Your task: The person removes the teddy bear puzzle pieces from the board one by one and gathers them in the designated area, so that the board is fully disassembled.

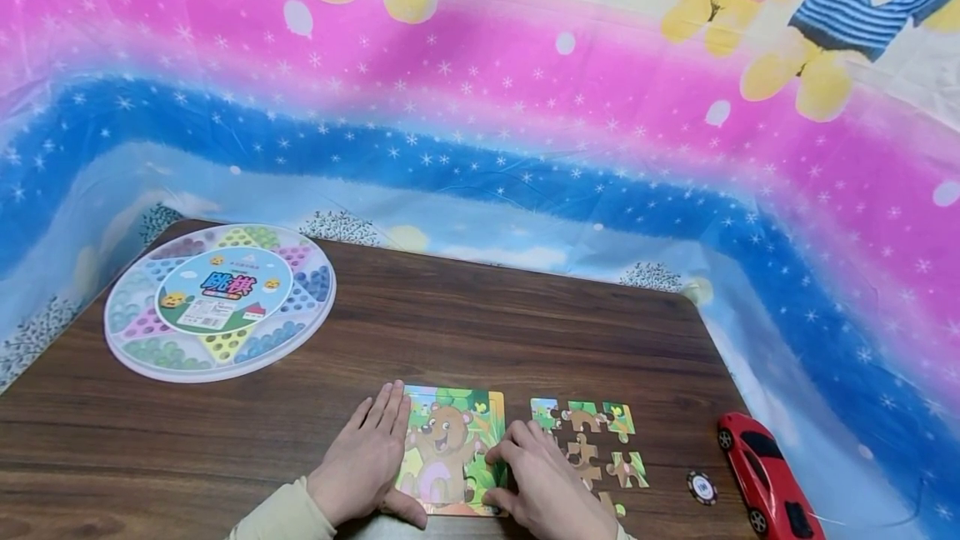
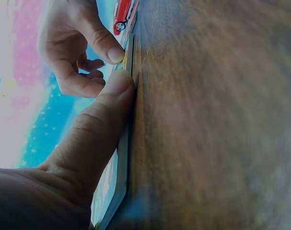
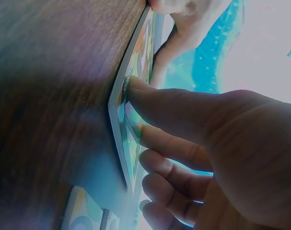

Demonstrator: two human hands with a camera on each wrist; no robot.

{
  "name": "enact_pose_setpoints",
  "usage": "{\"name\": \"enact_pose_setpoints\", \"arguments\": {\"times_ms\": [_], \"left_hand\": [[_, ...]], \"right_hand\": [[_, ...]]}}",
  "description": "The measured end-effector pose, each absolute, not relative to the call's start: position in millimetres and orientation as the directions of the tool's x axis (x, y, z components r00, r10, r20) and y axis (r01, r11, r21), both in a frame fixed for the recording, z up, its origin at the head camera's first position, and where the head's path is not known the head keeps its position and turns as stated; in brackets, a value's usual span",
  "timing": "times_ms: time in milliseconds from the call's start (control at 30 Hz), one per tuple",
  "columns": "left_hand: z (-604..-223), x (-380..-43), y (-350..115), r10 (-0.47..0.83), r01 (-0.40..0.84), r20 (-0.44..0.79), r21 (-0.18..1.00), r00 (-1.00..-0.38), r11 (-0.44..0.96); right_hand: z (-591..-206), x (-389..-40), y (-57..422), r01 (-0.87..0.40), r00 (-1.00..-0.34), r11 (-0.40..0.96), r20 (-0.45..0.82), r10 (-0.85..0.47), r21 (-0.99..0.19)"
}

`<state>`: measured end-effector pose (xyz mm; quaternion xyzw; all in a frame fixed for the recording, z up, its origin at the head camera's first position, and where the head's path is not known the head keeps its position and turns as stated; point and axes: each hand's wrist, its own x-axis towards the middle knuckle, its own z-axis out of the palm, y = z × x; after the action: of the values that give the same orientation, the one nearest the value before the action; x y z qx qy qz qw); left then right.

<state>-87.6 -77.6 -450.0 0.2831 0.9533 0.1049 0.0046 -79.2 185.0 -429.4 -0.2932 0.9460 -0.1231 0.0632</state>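
A jigsaw puzzle board (image 1: 497,405) with a smiling brown bear picture lies flat near the table's front edge. Along its left side rests my left hand (image 1: 367,448), fingers straight and together, with the thumb (image 2: 95,129) at the near edge. My right hand (image 1: 543,473) is over the board's lower right part. Its thumb and index finger pinch a green puzzle piece (image 3: 132,125), which sits tilted against the board's surface in the right wrist view. The other right fingers curl loosely. Part of the board's right side is hidden under this hand.
Several loose puzzle pieces (image 1: 628,468) lie right of the board, some behind my right hand. Beyond them are a black-and-white poker chip (image 1: 702,487) and a red toy car (image 1: 772,473). A round Chinese checkers set (image 1: 318,323) lies at the back left. Patterned cloth (image 1: 480,140) surrounds the table (image 1: 450,315).
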Motion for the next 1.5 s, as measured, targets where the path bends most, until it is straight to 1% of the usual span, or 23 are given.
{"name": "enact_pose_setpoints", "arguments": {"times_ms": [167, 300, 433, 533, 700, 800, 1000, 1167, 1267, 1333, 1400, 1500], "left_hand": [[-452, -88, -78, 0.547, 0.549, 0.071, 0.203, -0.834, 0.811], [-451, -88, -77, 0.543, 0.541, 0.059, 0.217, -0.838, 0.812], [-451, -89, -77, 0.541, 0.54, 0.057, 0.212, -0.839, 0.815], [-450, -89, -77, 0.541, 0.54, 0.055, 0.207, -0.839, 0.816], [-451, -89, -77, 0.542, 0.537, 0.044, 0.217, -0.839, 0.815], [-452, -88, -78, 0.55, 0.549, 0.062, 0.209, -0.833, 0.809], [-453, -88, -79, 0.56, 0.569, 0.103, 0.177, -0.822, 0.803], [-452, -88, -78, 0.558, 0.565, 0.091, 0.177, -0.825, 0.806], [-452, -88, -78, 0.556, 0.56, 0.081, 0.18, -0.828, 0.808], [-452, -88, -78, 0.555, 0.559, 0.078, 0.18, -0.828, 0.809], [-453, -88, -78, 0.555, 0.559, 0.076, 0.18, -0.828, 0.809], [-452, -88, -78, 0.552, 0.554, 0.068, 0.187, -0.831, 0.811]], "right_hand": [[-429, -79, 184, -0.54, -0.821, 0.802, -0.051, -0.569, -0.254], [-428, -78, 184, -0.544, -0.819, 0.808, -0.065, -0.569, -0.225], [-428, -79, 184, -0.557, -0.811, 0.811, -0.09, -0.577, -0.182], [-428, -79, 184, -0.57, -0.805, 0.805, -0.087, -0.587, -0.166], [-427, -79, 184, -0.574, -0.804, 0.799, -0.064, -0.591, -0.179], [-427, -78, 184, -0.56, -0.812, 0.803, -0.057, -0.581, -0.202], [-424, -77, 183, -0.508, -0.836, 0.817, -0.073, -0.544, -0.273], [-423, -76, 183, -0.482, -0.841, 0.817, -0.094, -0.532, -0.316], [-423, -75, 185, -0.493, -0.832, 0.792, -0.07, -0.55, -0.36], [-422, -75, 186, -0.505, -0.818, 0.75, -0.04, -0.573, -0.426], [-422, -75, 190, -0.507, -0.804, 0.69, -0.006, -0.595, -0.517], [-416, -76, 197, -0.455, -0.806, 0.6, 0.018, -0.592, -0.658]]}}
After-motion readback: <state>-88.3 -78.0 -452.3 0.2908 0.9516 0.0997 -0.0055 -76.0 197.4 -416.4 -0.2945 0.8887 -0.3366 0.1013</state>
